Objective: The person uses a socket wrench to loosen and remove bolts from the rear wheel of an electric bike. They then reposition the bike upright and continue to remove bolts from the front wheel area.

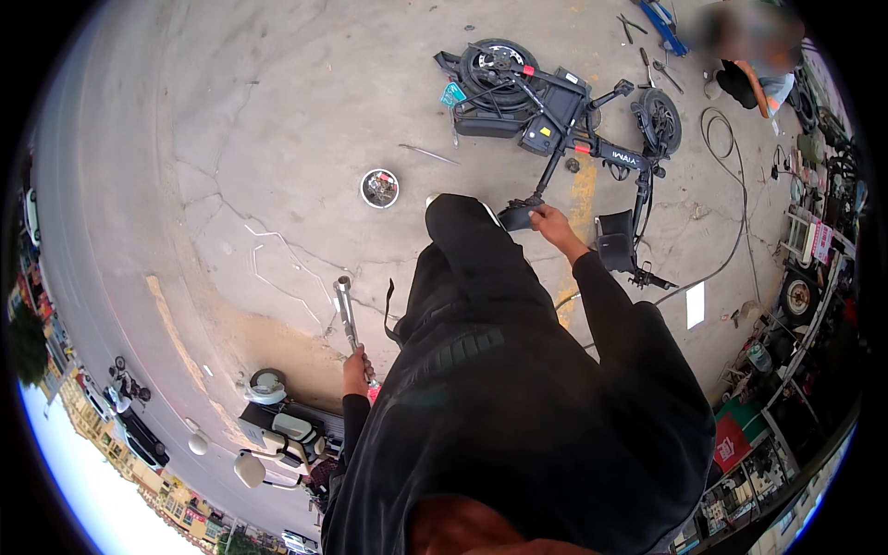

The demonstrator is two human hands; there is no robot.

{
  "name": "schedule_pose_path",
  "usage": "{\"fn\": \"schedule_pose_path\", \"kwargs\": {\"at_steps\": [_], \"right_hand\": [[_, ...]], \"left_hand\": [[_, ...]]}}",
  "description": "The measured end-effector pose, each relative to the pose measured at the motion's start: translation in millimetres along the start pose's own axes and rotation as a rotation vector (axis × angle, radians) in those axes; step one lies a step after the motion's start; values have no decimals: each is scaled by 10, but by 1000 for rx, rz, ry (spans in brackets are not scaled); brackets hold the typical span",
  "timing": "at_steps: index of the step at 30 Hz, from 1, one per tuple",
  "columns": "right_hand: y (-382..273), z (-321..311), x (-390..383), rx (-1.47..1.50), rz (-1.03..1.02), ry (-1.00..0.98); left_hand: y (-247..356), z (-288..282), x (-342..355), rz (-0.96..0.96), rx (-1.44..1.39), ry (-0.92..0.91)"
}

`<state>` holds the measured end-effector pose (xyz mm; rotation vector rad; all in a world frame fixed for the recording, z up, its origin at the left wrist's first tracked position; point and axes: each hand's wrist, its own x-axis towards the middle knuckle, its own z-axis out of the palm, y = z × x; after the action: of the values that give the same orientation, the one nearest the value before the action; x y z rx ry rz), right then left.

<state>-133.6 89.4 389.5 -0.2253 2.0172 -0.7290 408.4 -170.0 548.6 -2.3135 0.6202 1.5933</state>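
Observation:
A black folding electric bike [552,111] lies on its side on the pavement ahead of me. Its saddle [516,218] points back toward my legs, and my right hand [553,227] grips its edge with the fingers closed. Down at my left side, my left hand [357,372] is wrapped round the lower end of a silver metal tube [344,310]. The tube stands out away from me, apart from the bike. The bike's rear wheel [499,74] is at the far side and its small front wheel [659,123] to the right.
A round bowl [379,189] of small metal parts sits left of the bike, near a thin rod [428,154]. A black hose [740,199] runs along the right. Another person [754,74] crouches at far right near hand tools [647,67]. A scooter [287,425] stands behind left.

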Motion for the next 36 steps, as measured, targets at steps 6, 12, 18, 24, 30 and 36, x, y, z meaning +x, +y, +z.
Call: {"fn": "schedule_pose_path", "kwargs": {"at_steps": [6, 12, 18, 24, 30, 36], "right_hand": [[-263, 101, 193, 37, 158, 36], [405, 264, 882, -228, 190, 11], [-1480, 362, 2063, 372, 419, 34], [-4208, -643, 2886, 788, 80, 49], [-5539, -1449, 2785, 774, -128, -136], [-5763, -1665, 2729, 999, 109, 76]], "left_hand": [[1502, -102, -240, 379, 515, 252], [3795, 443, -621, 857, 964, 310], [6115, 1605, -1518, 1068, 1195, 282], [7798, 2583, -1951, 1265, 1457, 178], [8971, 3765, -2226, 1566, 1735, -85], [9679, 5324, -2535, 1700, 2029, -491]]}}
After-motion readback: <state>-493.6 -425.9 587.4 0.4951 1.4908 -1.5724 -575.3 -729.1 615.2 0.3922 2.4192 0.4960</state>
